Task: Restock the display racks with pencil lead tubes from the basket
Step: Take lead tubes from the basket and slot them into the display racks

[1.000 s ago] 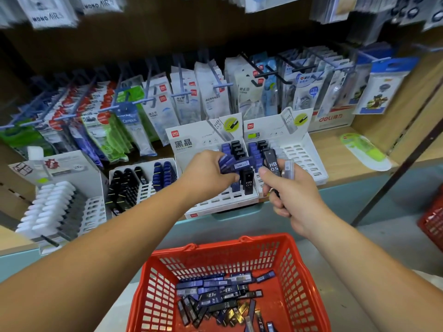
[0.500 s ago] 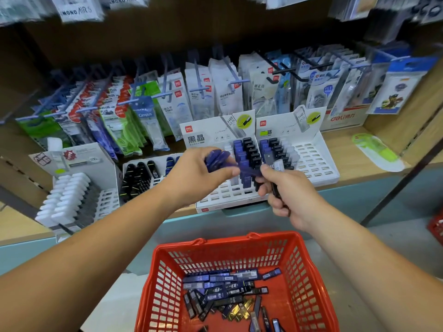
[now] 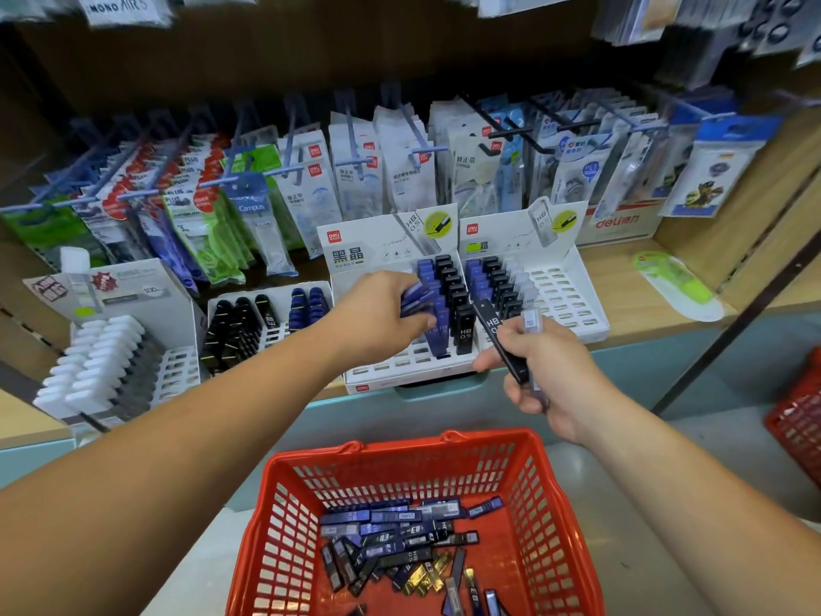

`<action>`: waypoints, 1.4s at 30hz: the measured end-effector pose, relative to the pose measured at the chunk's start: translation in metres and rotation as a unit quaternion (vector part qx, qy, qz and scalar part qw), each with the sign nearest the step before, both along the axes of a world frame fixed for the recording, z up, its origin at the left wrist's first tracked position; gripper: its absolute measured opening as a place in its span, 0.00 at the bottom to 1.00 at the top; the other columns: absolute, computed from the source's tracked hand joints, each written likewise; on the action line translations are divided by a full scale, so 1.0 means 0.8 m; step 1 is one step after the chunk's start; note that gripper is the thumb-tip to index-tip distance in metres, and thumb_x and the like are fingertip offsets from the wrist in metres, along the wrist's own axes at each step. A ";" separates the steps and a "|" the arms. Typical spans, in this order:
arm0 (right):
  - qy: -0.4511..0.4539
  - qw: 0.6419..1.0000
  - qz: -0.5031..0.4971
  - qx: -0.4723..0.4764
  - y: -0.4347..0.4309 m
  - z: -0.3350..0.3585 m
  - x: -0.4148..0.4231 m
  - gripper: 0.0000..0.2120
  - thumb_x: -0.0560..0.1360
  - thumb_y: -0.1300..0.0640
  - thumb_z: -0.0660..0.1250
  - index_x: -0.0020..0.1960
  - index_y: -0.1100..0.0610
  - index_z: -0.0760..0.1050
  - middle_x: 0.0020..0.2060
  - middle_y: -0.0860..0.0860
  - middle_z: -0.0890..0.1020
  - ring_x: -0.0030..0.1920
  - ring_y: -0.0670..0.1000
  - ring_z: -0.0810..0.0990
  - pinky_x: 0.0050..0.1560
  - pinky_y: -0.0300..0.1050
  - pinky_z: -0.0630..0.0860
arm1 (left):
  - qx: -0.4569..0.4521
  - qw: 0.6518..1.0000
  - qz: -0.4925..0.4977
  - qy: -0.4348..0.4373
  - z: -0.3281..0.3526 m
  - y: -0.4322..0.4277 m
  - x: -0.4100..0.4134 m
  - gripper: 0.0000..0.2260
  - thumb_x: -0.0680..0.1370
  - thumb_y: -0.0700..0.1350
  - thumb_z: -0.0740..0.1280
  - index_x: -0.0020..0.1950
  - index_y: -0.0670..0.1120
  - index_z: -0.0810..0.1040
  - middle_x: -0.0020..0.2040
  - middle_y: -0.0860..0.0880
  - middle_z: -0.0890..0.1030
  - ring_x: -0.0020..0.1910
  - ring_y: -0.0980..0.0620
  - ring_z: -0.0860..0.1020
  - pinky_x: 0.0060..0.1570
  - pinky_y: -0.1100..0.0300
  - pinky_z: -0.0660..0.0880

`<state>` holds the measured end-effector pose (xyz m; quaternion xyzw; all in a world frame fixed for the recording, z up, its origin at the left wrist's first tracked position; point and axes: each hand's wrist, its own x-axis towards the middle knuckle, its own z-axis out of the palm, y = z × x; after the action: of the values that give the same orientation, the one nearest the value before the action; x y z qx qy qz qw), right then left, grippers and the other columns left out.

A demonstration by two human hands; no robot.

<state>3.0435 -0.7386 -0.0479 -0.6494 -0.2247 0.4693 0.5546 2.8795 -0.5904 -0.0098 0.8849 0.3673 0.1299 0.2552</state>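
Note:
My left hand (image 3: 382,317) grips a bunch of blue lead tubes (image 3: 417,297) over the middle white display rack (image 3: 400,371), which holds rows of blue and black tubes. My right hand (image 3: 540,371) holds a black HB tube (image 3: 500,344) and a clear tube (image 3: 532,322) just in front of that rack's right end. A second white rack (image 3: 564,300) stands to the right, partly filled on its left side. Below, the red basket (image 3: 542,526) holds several loose blue, black and gold tubes (image 3: 400,540).
Another rack with black and blue tubes (image 3: 249,331) and a rack of white erasers (image 3: 102,362) stand to the left. Packets hang on hooks (image 3: 355,171) behind the racks. A green correction tape pack (image 3: 675,282) lies on the wooden shelf. A second red basket (image 3: 799,420) sits at the right edge.
My right hand has drawn back from the middle rack toward the right, still holding the black and clear tubes. My left hand stays over the rack with the blue tubes.

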 end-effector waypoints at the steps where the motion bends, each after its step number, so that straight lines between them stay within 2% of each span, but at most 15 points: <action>1: -0.006 1.000 0.000 -0.001 -0.002 -0.001 0.001 0.03 0.84 0.58 0.63 0.56 0.55 0.69 0.44 0.61 0.87 0.22 0.52 0.67 0.22 0.36 0.56 | -0.003 1.000 0.005 0.000 -0.001 0.000 0.002 0.10 0.78 0.47 0.74 0.42 0.44 0.78 0.34 0.49 0.78 0.34 0.50 0.74 0.33 0.59 0.69; 5: -0.004 1.000 -0.016 0.007 -0.002 -0.007 0.005 0.03 0.83 0.59 0.64 0.57 0.57 0.71 0.42 0.60 0.86 0.23 0.52 0.68 0.23 0.36 0.56 | -0.022 1.000 0.010 -0.007 0.000 -0.003 0.010 0.09 0.78 0.47 0.75 0.43 0.44 0.80 0.37 0.44 0.81 0.35 0.48 0.75 0.36 0.58 0.71; 8: 0.012 1.000 -0.018 0.023 0.000 -0.007 0.004 0.07 0.83 0.62 0.63 0.61 0.59 0.72 0.41 0.59 0.86 0.24 0.52 0.69 0.22 0.37 0.56 | -0.019 1.000 0.007 0.009 0.005 -0.008 0.016 0.09 0.78 0.46 0.74 0.41 0.45 0.78 0.39 0.44 0.82 0.36 0.48 0.76 0.34 0.60 0.70; 12: 0.012 0.999 -0.015 0.033 0.000 -0.003 0.002 0.10 0.83 0.64 0.62 0.63 0.58 0.73 0.42 0.58 0.86 0.26 0.52 0.71 0.23 0.39 0.55 | -0.017 1.000 0.006 0.026 0.006 -0.012 0.020 0.08 0.77 0.45 0.74 0.41 0.46 0.79 0.39 0.44 0.83 0.40 0.45 0.80 0.39 0.57 0.75; 14: -0.002 0.999 -0.006 0.032 -0.001 -0.001 0.002 0.10 0.83 0.62 0.63 0.63 0.57 0.74 0.45 0.57 0.87 0.25 0.53 0.72 0.24 0.40 0.55 | -0.017 0.999 0.021 0.019 0.005 -0.012 0.019 0.09 0.77 0.45 0.75 0.39 0.47 0.79 0.37 0.47 0.82 0.36 0.49 0.78 0.35 0.59 0.72; 17: -0.024 0.999 0.000 0.031 -0.002 0.001 0.000 0.08 0.82 0.60 0.65 0.61 0.56 0.75 0.45 0.55 0.88 0.24 0.52 0.68 0.24 0.39 0.55 | -0.035 0.998 0.045 0.005 0.009 -0.010 0.019 0.10 0.76 0.45 0.76 0.38 0.47 0.78 0.33 0.49 0.78 0.32 0.51 0.74 0.32 0.61 0.67; 22: -0.021 0.998 -0.026 0.046 -0.002 0.001 0.001 0.07 0.82 0.61 0.65 0.60 0.56 0.75 0.43 0.56 0.88 0.24 0.50 0.62 0.26 0.39 0.56 | -0.006 0.997 0.021 0.073 0.022 -0.007 0.024 0.10 0.75 0.45 0.76 0.39 0.45 0.78 0.35 0.48 0.78 0.34 0.50 0.74 0.31 0.61 0.68; 27: -0.014 0.997 -0.043 0.055 0.003 -0.001 -0.001 0.07 0.83 0.62 0.62 0.60 0.54 0.74 0.38 0.54 0.86 0.24 0.50 0.63 0.25 0.38 0.56 | -0.045 0.998 0.028 0.039 -0.001 -0.012 0.030 0.09 0.73 0.44 0.78 0.45 0.40 0.82 0.38 0.43 0.82 0.34 0.49 0.76 0.36 0.57 0.76; 30: 0.018 0.996 -0.060 0.059 0.007 0.005 -0.004 0.06 0.84 0.62 0.62 0.56 0.53 0.74 0.33 0.52 0.78 0.25 0.48 0.64 0.25 0.38 0.54 | -0.099 0.992 0.061 -0.052 -0.024 -0.019 0.024 0.11 0.72 0.44 0.80 0.45 0.42 0.79 0.38 0.42 0.83 0.31 0.51 0.77 0.38 0.52 0.80; 31: 0.029 0.996 -0.059 0.059 0.007 0.007 -0.005 0.04 0.83 0.61 0.63 0.53 0.53 0.73 0.33 0.51 0.75 0.25 0.48 0.64 0.25 0.38 0.54 | -0.124 0.985 0.075 -0.091 -0.028 -0.021 0.019 0.12 0.72 0.44 0.80 0.45 0.44 0.78 0.37 0.45 0.82 0.31 0.52 0.76 0.37 0.52 0.79; 33: 0.030 0.996 -0.043 0.068 0.009 0.010 -0.008 0.07 0.82 0.58 0.67 0.47 0.53 0.71 0.32 0.50 0.69 0.26 0.47 0.61 0.25 0.39 0.52 | -0.202 0.965 0.080 -0.145 -0.026 -0.027 0.008 0.11 0.74 0.40 0.77 0.49 0.44 0.76 0.38 0.47 0.80 0.32 0.52 0.76 0.33 0.56 0.76; 35: 0.015 0.996 -0.027 0.082 0.012 0.016 -0.017 0.09 0.80 0.56 0.71 0.45 0.51 0.72 0.27 0.46 0.67 0.25 0.47 0.58 0.26 0.40 0.51 | -0.315 0.932 0.055 -0.168 -0.018 -0.033 -0.006 0.10 0.76 0.35 0.73 0.53 0.43 0.76 0.42 0.45 0.81 0.34 0.52 0.77 0.32 0.58 0.72; 38: 0.000 0.995 -0.003 0.095 0.020 0.024 -0.033 0.06 0.77 0.55 0.75 0.48 0.53 0.77 0.25 0.46 0.72 0.23 0.45 0.57 0.25 0.39 0.52 | -0.461 0.867 0.003 -0.191 -0.008 -0.040 -0.029 0.11 0.79 0.33 0.67 0.61 0.40 0.78 0.49 0.42 0.83 0.39 0.52 0.79 0.34 0.61 0.70; 40: -0.001 0.994 0.015 0.104 0.027 0.026 -0.045 0.05 0.77 0.56 0.75 0.50 0.56 0.80 0.29 0.49 0.79 0.22 0.45 0.59 0.24 0.37 0.53 | -0.498 0.842 -0.033 -0.205 -0.006 -0.042 -0.040 0.09 0.83 0.33 0.63 0.62 0.39 0.78 0.51 0.41 0.83 0.40 0.52 0.79 0.35 0.62 0.71; 42: -0.008 0.995 0.016 0.103 0.035 0.028 -0.055 0.04 0.77 0.58 0.74 0.51 0.56 0.81 0.30 0.50 0.80 0.20 0.44 0.62 0.24 0.37 0.54 | -0.514 0.830 -0.048 -0.213 -0.005 -0.041 -0.048 0.08 0.85 0.36 0.61 0.61 0.40 0.78 0.50 0.40 0.84 0.41 0.50 0.80 0.38 0.60 0.76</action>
<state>2.9996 -0.7103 -0.0254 -0.5887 -0.2864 0.4476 0.6091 2.8409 -0.6229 -0.0142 0.5935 0.2746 0.0949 0.7506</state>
